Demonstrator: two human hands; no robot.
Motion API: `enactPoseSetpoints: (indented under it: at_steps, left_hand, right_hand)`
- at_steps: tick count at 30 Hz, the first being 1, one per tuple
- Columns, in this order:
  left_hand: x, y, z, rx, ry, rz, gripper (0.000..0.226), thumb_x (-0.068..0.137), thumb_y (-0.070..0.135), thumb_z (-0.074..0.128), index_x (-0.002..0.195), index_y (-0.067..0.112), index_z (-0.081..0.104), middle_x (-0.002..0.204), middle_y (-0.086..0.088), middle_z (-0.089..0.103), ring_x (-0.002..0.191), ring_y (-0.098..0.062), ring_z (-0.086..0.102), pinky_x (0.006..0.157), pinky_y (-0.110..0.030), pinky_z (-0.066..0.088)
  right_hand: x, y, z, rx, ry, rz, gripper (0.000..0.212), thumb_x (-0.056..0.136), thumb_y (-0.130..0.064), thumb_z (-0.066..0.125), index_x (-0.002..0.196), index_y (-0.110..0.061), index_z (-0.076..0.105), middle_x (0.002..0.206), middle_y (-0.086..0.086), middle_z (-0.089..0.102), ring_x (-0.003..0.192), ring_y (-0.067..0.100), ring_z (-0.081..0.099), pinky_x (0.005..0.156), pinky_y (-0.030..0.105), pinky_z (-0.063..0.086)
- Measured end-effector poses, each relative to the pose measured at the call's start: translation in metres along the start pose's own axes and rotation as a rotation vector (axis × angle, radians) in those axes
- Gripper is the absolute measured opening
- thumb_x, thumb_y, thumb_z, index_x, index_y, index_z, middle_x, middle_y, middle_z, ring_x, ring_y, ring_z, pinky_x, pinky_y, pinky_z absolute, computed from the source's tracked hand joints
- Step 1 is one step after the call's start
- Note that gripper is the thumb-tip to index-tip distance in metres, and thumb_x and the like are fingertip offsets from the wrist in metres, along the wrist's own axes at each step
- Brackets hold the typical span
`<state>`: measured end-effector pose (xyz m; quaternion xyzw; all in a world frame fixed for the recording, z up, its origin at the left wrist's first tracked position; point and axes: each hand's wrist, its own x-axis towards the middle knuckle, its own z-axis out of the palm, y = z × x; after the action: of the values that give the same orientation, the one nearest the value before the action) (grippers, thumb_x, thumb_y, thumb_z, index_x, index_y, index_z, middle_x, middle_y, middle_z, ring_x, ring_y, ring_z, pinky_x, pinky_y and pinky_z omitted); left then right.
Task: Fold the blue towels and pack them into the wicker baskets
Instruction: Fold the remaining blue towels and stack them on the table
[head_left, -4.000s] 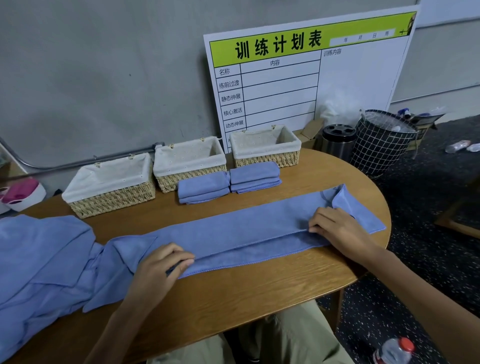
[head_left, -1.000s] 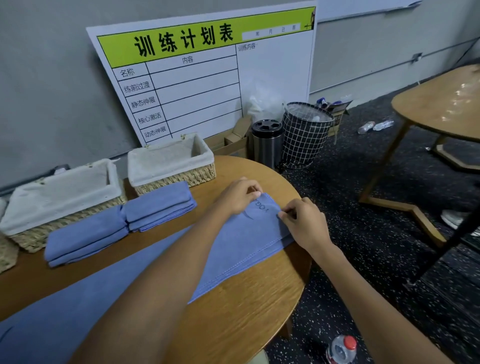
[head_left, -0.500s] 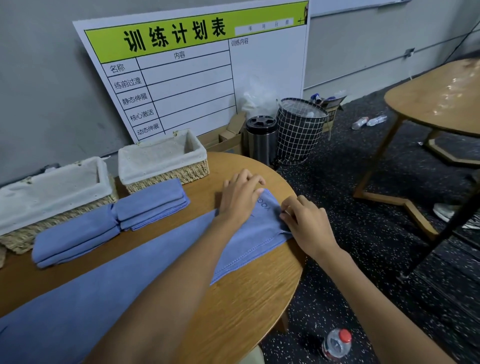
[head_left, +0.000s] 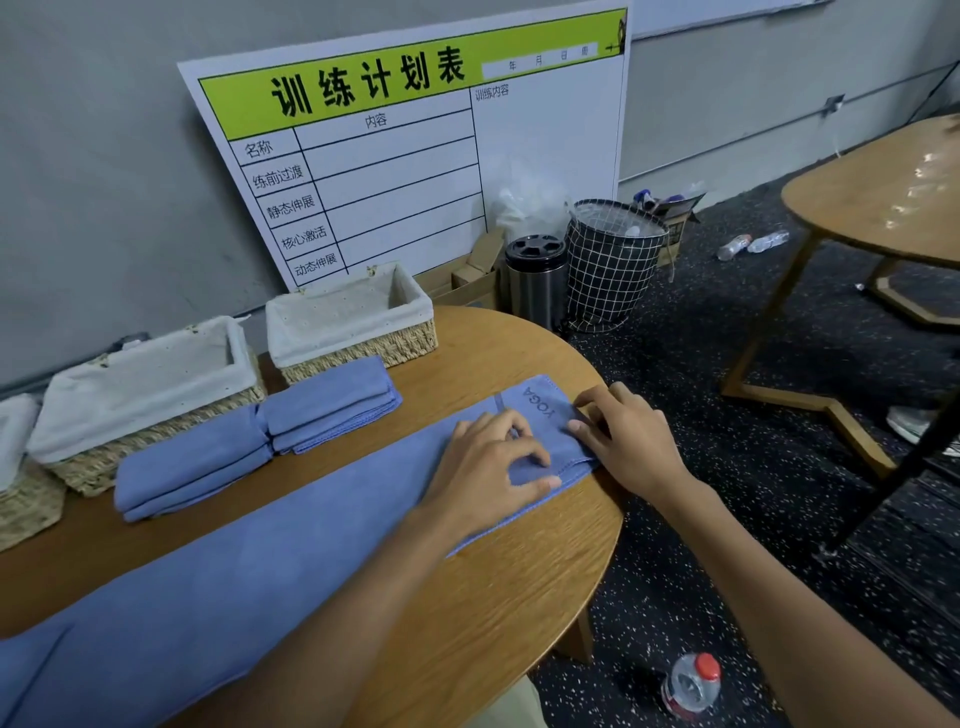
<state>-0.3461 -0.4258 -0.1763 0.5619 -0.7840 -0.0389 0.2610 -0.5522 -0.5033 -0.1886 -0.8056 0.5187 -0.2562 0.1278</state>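
A long blue towel (head_left: 270, 561), folded into a narrow strip, lies across the round wooden table (head_left: 498, 597). Its right end shows the word YOGA. My left hand (head_left: 488, 467) rests flat on that end with fingers spread. My right hand (head_left: 628, 441) touches the towel's right edge with its fingertips. Two folded blue towels (head_left: 332, 400) (head_left: 192, 467) lie side by side behind the strip. Wicker baskets with white liners (head_left: 353, 322) (head_left: 140, 389) stand at the table's back; a third basket (head_left: 21, 488) shows at the left edge.
A large training chart board (head_left: 415, 156) leans on the wall. A steel bin (head_left: 535, 275) and a black grid basket (head_left: 613, 265) stand on the floor beyond the table. A second wooden table (head_left: 883, 197) is at right. A water bottle (head_left: 691, 686) lies on the floor.
My left hand slid toward me along the towel's right end, uncovering the YOGA print. My right hand stays at the towel's edge. Four seconds ago the hands were spread apart along the strip.
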Motion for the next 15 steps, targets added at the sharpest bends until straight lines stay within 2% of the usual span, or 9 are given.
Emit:
enactPoseSetpoints:
  at_steps: [2, 6, 12, 15]
  left_hand:
    - [-0.0009, 0.0014, -0.0012, -0.024, -0.03, -0.01, 0.022, 0.086, 0.055, 0.069, 0.095, 0.035, 0.072, 0.103, 0.017, 0.051, 0.1, -0.005, 0.049, 0.095, -0.039, 0.037]
    - [0.0004, 0.0044, -0.0049, 0.046, 0.001, 0.081, 0.011, 0.089, 0.041, 0.07, 0.088, 0.03, 0.071, 0.096, 0.016, 0.053, 0.091, -0.006, 0.049, 0.089, -0.04, 0.039]
    - [-0.0026, 0.0073, -0.0082, 0.087, -0.077, 0.059, 0.023, 0.093, 0.054, 0.061, 0.098, 0.032, 0.066, 0.104, 0.018, 0.053, 0.099, -0.005, 0.05, 0.091, -0.035, 0.036]
    - [-0.0053, 0.0097, -0.0073, 0.093, -0.054, 0.084, 0.018, 0.095, 0.046, 0.061, 0.095, 0.028, 0.065, 0.1, 0.016, 0.054, 0.094, -0.007, 0.051, 0.088, -0.038, 0.039]
  right_hand:
    - [0.0005, 0.0, -0.0018, 0.012, -0.024, 0.004, 0.034, 0.094, -0.051, 0.057, 0.119, -0.027, 0.055, 0.1, -0.006, 0.047, 0.097, 0.022, 0.053, 0.082, 0.041, 0.043]
    - [0.0007, 0.0, -0.0035, 0.098, -0.01, 0.032, 0.039, 0.092, -0.052, 0.06, 0.12, -0.025, 0.056, 0.102, -0.004, 0.048, 0.094, 0.02, 0.054, 0.082, 0.041, 0.048]
    - [0.0037, 0.0009, -0.0019, 0.112, -0.007, 0.039, 0.036, 0.09, -0.05, 0.063, 0.115, -0.025, 0.059, 0.101, -0.003, 0.047, 0.092, 0.02, 0.054, 0.077, 0.035, 0.047]
    - [0.0047, 0.0015, -0.0014, 0.098, -0.024, 0.034, 0.035, 0.09, -0.049, 0.065, 0.114, -0.025, 0.06, 0.103, -0.002, 0.046, 0.092, 0.019, 0.052, 0.074, 0.031, 0.042]
